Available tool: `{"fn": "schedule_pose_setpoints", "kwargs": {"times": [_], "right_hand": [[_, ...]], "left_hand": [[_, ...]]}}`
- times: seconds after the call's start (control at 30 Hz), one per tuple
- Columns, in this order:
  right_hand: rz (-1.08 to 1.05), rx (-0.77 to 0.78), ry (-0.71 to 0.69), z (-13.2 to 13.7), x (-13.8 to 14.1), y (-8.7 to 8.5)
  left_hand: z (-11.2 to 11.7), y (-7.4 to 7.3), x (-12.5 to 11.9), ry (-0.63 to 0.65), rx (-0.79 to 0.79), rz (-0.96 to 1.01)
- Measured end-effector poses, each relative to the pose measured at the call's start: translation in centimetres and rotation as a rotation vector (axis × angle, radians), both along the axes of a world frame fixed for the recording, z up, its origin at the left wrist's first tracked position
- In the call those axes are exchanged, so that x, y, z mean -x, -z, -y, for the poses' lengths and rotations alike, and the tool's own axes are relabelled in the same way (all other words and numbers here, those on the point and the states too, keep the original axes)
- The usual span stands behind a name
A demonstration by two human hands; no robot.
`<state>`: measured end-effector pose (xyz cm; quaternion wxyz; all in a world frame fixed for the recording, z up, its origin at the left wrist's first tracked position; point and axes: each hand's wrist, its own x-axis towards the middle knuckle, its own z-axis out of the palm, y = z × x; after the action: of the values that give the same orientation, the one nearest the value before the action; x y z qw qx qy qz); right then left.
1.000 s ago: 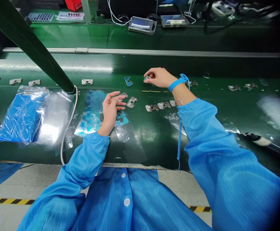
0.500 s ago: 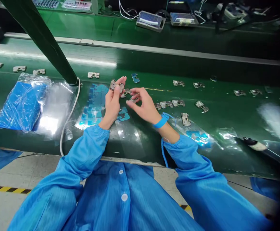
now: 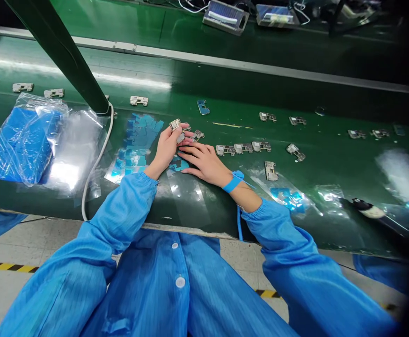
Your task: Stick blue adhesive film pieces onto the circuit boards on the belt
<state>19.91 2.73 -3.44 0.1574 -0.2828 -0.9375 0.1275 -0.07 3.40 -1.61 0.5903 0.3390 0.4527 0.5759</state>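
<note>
Head view: pinching a small metal board point(image 3: 174, 125) over the green belt point(image 3: 331, 157).
Holds the board up in the fingertips of the left hand point(image 3: 165, 149), clamped on its edges, just right of a sheet of blue stickers point(image 3: 137, 138). Rests the right hand point(image 3: 204, 163) flat beside the left, fingers stretched out, loosely together, gripping nothing, tips over a blue film piece point(image 3: 178, 164). Close on the right, a row of boards point(image 3: 243, 148); well off left, a blue bag point(image 3: 22, 140).
</note>
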Motion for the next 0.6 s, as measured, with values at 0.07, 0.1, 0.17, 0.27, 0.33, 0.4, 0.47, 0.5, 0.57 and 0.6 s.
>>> {"fn": "schedule_pose_setpoints", "kwargs": {"times": [0.07,0.1,0.17,0.27,0.33,0.4,0.47,0.5,0.57,0.6], "right_hand": [[0.007,0.014,0.010,-0.5,0.3,0.0],[0.001,0.018,0.018,-0.7,0.6,0.1],[-0.020,0.017,0.028,-1.1,1.1,0.0],[-0.043,-0.003,0.006,-1.7,1.7,0.0],[-0.033,-0.038,-0.015,-1.8,1.9,-0.2],[-0.005,-0.081,-0.029,-1.7,1.9,-0.5],[0.002,-0.120,-0.035,-1.3,1.6,-0.9],[-0.007,-0.131,-0.037,-0.9,1.4,-1.2],[-0.039,-0.139,-0.054,0.1,0.9,-1.7],[-0.062,-0.141,-0.072,0.8,0.5,-2.0]], "left_hand": [[-0.1,0.1,0.2,-0.016,0.016,0.020],[-0.2,0.1,0.3,-0.018,0.021,0.029],[-0.3,0.1,0.4,-0.005,0.027,0.034],[-0.3,0.1,0.7,0.026,0.026,0.029],[-0.4,0.1,0.8,0.044,0.019,0.051],[-0.5,0.1,0.8,0.058,0.015,0.074],[-0.6,0.1,0.8,0.068,0.024,0.073],[-0.6,0.1,0.8,0.075,0.030,0.066],[-0.6,0.2,0.7,0.089,0.035,0.056],[-0.6,0.3,0.7,0.095,0.031,0.056]]}}
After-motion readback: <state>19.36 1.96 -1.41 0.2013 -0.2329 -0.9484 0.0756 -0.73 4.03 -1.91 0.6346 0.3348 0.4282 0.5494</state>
